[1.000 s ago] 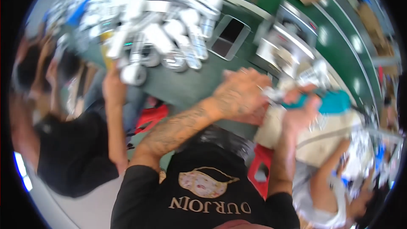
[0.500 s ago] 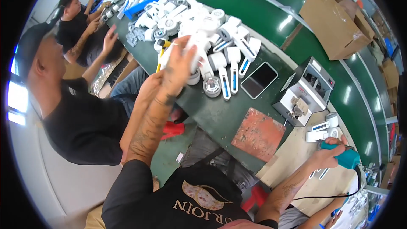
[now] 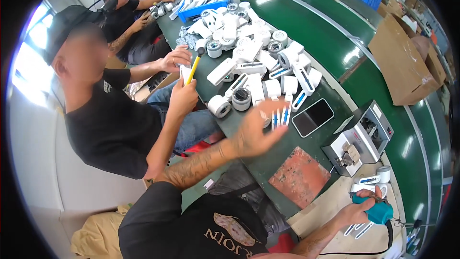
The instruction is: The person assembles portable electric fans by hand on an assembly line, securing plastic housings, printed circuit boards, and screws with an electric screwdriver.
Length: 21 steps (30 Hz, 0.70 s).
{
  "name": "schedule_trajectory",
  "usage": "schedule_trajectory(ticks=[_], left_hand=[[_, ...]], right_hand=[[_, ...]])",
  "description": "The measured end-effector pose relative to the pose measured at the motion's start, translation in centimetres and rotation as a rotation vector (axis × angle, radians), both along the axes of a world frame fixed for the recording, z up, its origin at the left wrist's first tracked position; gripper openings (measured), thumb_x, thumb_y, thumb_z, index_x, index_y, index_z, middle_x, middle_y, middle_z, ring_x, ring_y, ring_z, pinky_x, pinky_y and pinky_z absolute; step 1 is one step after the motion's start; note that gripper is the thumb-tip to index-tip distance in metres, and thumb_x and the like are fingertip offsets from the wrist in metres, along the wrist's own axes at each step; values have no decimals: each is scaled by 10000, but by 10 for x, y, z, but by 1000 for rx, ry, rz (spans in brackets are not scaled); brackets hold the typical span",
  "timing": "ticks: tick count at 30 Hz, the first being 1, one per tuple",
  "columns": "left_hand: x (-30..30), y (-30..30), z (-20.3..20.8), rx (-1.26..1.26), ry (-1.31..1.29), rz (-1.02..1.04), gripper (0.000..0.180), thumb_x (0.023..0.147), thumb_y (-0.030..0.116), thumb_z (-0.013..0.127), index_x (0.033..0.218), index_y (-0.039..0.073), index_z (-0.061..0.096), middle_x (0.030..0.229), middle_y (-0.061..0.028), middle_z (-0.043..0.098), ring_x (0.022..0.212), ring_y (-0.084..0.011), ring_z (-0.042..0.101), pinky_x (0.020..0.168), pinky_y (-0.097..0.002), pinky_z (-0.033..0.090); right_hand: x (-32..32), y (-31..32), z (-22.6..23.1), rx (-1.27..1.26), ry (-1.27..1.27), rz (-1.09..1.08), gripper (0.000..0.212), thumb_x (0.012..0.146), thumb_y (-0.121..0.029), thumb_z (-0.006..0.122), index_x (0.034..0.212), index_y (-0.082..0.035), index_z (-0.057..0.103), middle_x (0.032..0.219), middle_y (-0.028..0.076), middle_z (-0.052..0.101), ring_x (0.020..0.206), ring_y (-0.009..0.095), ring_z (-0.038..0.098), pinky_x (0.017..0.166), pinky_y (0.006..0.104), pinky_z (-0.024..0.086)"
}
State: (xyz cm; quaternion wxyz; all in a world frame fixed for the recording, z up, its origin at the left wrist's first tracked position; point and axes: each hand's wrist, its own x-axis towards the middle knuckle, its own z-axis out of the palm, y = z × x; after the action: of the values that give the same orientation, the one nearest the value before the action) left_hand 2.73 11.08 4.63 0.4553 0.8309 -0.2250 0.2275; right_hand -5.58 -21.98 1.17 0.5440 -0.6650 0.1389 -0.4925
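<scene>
My left hand [image 3: 258, 129], smeared by motion, hovers at the near edge of a heap of white plastic device parts [image 3: 249, 48]. Its thumb and fingers look spread, and I see nothing held in it. Just behind the fingers lie white handles with blue strips [image 3: 281, 117]. To the right, my right hand [image 3: 360, 208] is wrapped around a teal corded electric screwdriver [image 3: 380, 211]. The screwdriver is above a pale board [image 3: 311, 211], beside several white parts with dark strips [image 3: 357, 230]. The screwdriver's tip is hard to make out.
A phone [image 3: 313, 117], a reddish worn plate [image 3: 300, 176] and a grey metal device [image 3: 359, 139] rest on the dark green table. Beyond runs a green conveyor [image 3: 330, 43] with a cardboard box [image 3: 405, 60]. At left, a co-worker holds a yellow-handled tool [image 3: 194, 69] and a white part.
My left hand has left the heap's middle and moved right and nearer, its fingers apart. My right hand keeps its hold on the screwdriver. The whole view has shifted.
</scene>
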Motion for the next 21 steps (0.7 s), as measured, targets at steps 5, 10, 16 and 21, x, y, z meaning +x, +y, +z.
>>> schedule_trajectory(ticks=[5, 10, 16, 21], left_hand=[[-43, -2, -56, -30, 198, -121, 178, 874, 132, 715, 1031, 66, 666, 767, -68, 660, 541, -211, 593, 532, -335, 477], [-44, -2, -72, 31, 242, -60, 127, 880, 130, 703, 985, 70, 663, 707, -70, 644, 536, -222, 600, 527, -346, 477], [-38, -5, -74, 65, 262, -51, 111, 886, 151, 694, 954, 69, 661, 705, -81, 652, 549, -241, 616, 526, -373, 476], [-39, -6, -74, 113, 272, -29, 101, 878, 153, 701, 867, 57, 673, 687, -93, 648, 553, -271, 610, 525, -380, 478]], right_hand=[[2, 7, -4, -15, 26, 45, 739, 888, -599, 643, 1171, 76, 540, 705, 48, 510, 636, 141, 500, 576, 245, 397], [1, 7, -10, -3, 35, 111, 565, 984, -461, 584, 1184, 67, 564, 765, 32, 508, 679, 131, 492, 612, 250, 411], [4, 9, -12, 10, 49, 132, 553, 971, -433, 613, 1190, 69, 538, 751, 42, 497, 683, 141, 488, 631, 271, 415], [-1, 10, -13, 17, 55, 156, 532, 980, -423, 603, 1196, 60, 547, 770, 39, 494, 697, 141, 492, 651, 274, 423]])
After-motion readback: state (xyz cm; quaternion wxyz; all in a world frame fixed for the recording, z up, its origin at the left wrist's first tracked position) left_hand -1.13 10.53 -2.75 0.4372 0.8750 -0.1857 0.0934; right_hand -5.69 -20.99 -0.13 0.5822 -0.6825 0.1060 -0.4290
